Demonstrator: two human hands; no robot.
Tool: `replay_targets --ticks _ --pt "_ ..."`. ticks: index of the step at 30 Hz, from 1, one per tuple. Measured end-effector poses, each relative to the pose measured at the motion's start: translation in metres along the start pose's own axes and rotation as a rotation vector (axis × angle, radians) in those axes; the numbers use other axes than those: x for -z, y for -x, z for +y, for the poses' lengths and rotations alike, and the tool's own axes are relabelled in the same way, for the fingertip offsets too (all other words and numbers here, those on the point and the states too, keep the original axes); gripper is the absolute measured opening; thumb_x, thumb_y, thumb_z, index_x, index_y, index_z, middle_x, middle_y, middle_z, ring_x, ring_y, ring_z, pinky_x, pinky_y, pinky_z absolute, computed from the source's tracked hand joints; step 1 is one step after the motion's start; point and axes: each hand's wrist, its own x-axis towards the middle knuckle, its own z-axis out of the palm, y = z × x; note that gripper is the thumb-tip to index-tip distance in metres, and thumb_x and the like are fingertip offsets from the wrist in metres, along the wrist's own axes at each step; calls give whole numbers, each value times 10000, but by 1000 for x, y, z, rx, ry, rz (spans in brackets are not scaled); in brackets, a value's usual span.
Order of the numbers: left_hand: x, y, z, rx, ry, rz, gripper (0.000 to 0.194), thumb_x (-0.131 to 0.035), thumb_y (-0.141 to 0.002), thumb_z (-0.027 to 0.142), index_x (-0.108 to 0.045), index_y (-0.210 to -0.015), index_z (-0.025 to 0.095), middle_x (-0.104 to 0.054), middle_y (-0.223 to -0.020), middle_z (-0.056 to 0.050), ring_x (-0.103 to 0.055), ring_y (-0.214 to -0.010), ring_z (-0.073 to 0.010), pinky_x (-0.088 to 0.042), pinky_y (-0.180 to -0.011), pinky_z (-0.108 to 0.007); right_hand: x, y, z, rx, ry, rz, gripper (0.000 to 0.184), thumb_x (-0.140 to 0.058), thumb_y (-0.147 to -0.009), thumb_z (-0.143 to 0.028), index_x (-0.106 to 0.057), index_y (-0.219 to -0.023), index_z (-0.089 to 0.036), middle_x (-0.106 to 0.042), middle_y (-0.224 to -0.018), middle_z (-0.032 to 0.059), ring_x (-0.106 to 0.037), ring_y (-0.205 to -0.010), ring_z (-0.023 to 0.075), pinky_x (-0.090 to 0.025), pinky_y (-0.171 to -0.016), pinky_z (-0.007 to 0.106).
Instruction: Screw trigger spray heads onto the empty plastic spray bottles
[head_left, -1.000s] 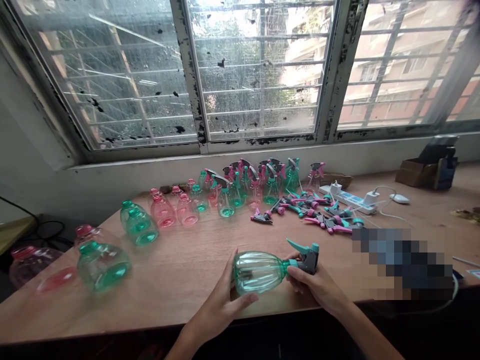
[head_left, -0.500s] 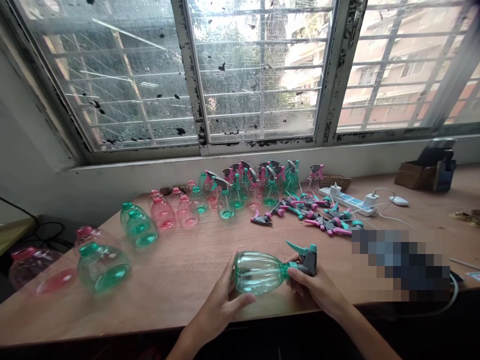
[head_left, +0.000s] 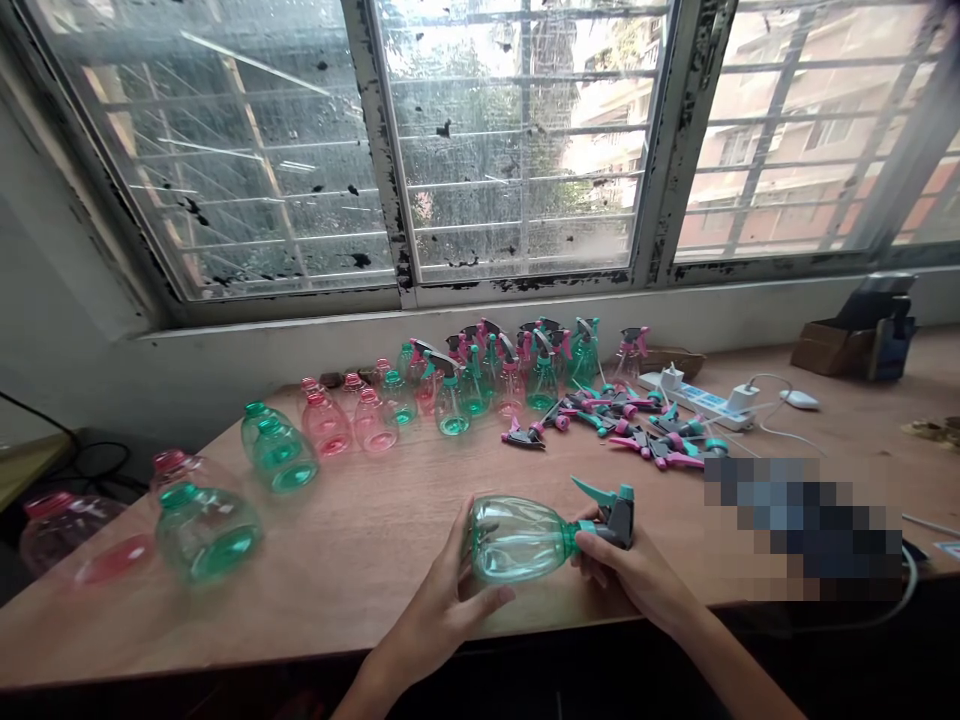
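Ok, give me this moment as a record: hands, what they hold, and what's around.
left hand: around the base end of a green bottle
right hand: gripping the sprayer head at its neck
bottle pose: sideways, neck toward the right hand
table left: pink and green bottles without heads
table back: bottles with heads fitted
table right: loose sprayer heads, power strip

Glossy, see-through green plastic bottle (head_left: pixel 517 540) gleams over a smooth wood-look tabletop (head_left: pixel 360 560).
Matt dark-grey and teal plastic forms the spray head (head_left: pixel 619 518) at the bottle's three o'clock; between one and two, loose spray heads (head_left: pixel 654 446) show similar dull plastic. At ten o'clock, clear pink bottles (head_left: pixel 324 424) shine. At twelve, chipped paint roughens the window frame (head_left: pixel 525 286), its glass (head_left: pixel 480 160) streaked. At two, a plastic power strip (head_left: pixel 705 402) looks smooth, near a matt cardboard box (head_left: pixel 829 348).
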Motion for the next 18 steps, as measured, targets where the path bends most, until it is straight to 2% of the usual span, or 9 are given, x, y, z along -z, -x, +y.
replay_targets --ticks 4,8,11,13,15,18 --pt "-1 -2 4 -5 19 -17 961 -765 -906 328 -135 -1632 338 -417 -1638 -94 -385 -1508 -322 -299 -1258 -469 -2 0 -3 7 -20 -14 291 -766 -897 -441 -603 -961 -208 -734 -665 8 -558 -513 130 -381 -482 245" --pt "2 -2 -8 -31 36 -9 1002 -741 -922 335 -30 -1625 398 -416 -1638 -70 -421 -1493 -298 -298 -1255 -471 -3 0 -3 11 -21 -4 293 -763 -898 -445 -598 -953 -210 -739 -672 12 -544 -495 124 -378 -474 246" --pt "4 -1 -11 -12 28 -49 1041 -718 -937 338 65 -1622 382 -462 -1608 -94 -447 -1476 -299 -268 -1260 -507 -4 0 -2 -4 -17 11 317 -778 -880 -454 -602 -967 -205 -738 -664 13 -542 -492 127 -376 -475 249" --pt "3 0 -7 15 21 -52 1119 -749 -911 338 119 -1616 363 -414 -1639 -110 -399 -1504 -310 -209 -1276 -523 -4 1 -3 -15 -11 21 340 -793 -862 -463 -603 -966 -201 -735 -659 12 -538 -490 127 -372 -472 247" --pt "1 1 -1 43 7 -22 1133 -771 -889 346 89 -1627 335 -350 -1671 -123 -321 -1539 -332 -166 -1285 -530 -5 2 -4 -23 3 24 359 -810 -842 -468 -605 -962 -198 -731 -656 9 -531 -488 124 -366 -468 243" --pt "-2 1 7 47 -10 -6 1061 -771 -884 334 -28 -1641 302 -392 -1643 -125 -314 -1537 -343 -218 -1277 -516 -6 2 -6 -26 16 20 367 -813 -834 -475 -602 -951 -199 -730 -651 9 -526 -482 126 -363 -466 245"
